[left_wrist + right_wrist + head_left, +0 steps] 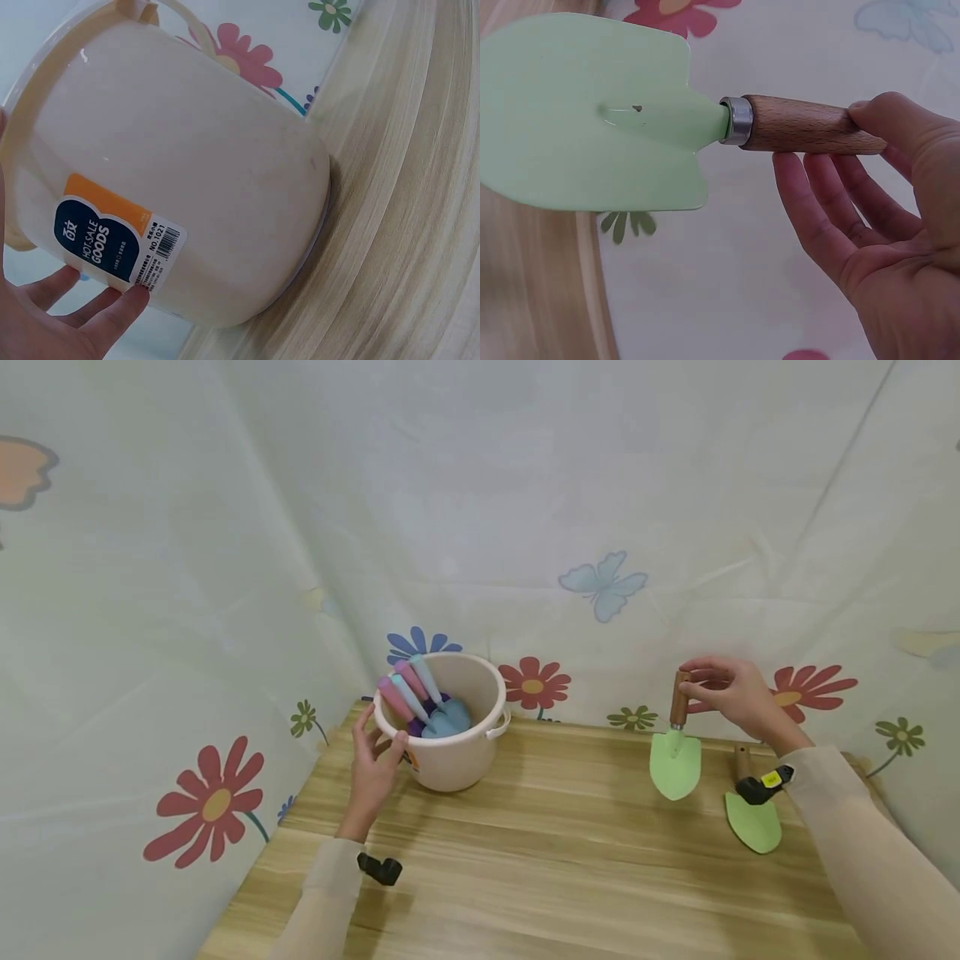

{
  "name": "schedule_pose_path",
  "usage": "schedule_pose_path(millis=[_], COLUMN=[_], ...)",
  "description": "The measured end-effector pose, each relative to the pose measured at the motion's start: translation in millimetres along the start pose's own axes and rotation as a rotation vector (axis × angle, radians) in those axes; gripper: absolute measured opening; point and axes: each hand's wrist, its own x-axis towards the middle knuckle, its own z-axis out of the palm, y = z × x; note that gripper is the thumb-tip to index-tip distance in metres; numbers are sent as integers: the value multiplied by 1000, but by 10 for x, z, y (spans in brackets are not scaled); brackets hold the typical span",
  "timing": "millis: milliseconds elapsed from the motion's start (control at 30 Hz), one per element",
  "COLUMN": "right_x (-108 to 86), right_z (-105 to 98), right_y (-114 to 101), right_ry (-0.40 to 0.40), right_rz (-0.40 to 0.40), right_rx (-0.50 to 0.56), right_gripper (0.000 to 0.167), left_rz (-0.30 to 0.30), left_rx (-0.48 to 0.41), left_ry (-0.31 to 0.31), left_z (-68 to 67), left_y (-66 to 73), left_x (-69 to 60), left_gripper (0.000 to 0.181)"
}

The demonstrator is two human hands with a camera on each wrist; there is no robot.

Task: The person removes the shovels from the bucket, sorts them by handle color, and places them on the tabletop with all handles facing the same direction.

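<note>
A cream plastic bucket (453,764) stands at the table's back left. My left hand (375,768) holds its near left side at the rim; in the left wrist view, its fingers (112,319) touch the wall beside the label (112,232). Inside the bucket lean several small tools with pink and light blue handles; blue trowel blades (446,720) show among them. My right hand (738,693) pinches a green hand trowel (676,764) by its wooden handle (802,124), thumb opposite fingertips. The trowel hangs blade down above the table.
A second green trowel (753,822) lies on the wooden table (570,868) beneath my right wrist, its handle partly hidden by the wrist camera (763,785). A white sheet with flowers and butterflies (480,510) hangs behind the table and along its left side.
</note>
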Motion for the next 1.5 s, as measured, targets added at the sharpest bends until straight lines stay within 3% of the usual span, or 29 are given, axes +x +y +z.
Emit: schedule_pose_path(millis=[167,333,533,967,1233,1500], right_x=[-82,-148,-161,-241,-301,-315], right_z=[-39,-54,-44,1,5,40], right_y=[180,300,424,765,1011,1091], right_ry=[-2,-27,-78,-107,-100,-115], right_rz=[23,116,191,207,235,296], right_rx=[-17,-63,-44,47,-85,-34], right_gripper=[40,47,49,47,50,55], left_rz=[-7,-16,5,-18,-11,-12], left_rx=[-2,-13,-15,-13,-25,-13], left_ry=[7,1,2,3,-13,4], left_z=[-4,-10,-17,2,-11,-2], left_y=[27,39,28,30,35,20], left_x=[-2,3,3,-6,-9,0], left_gripper=[75,76,74,74,74,73])
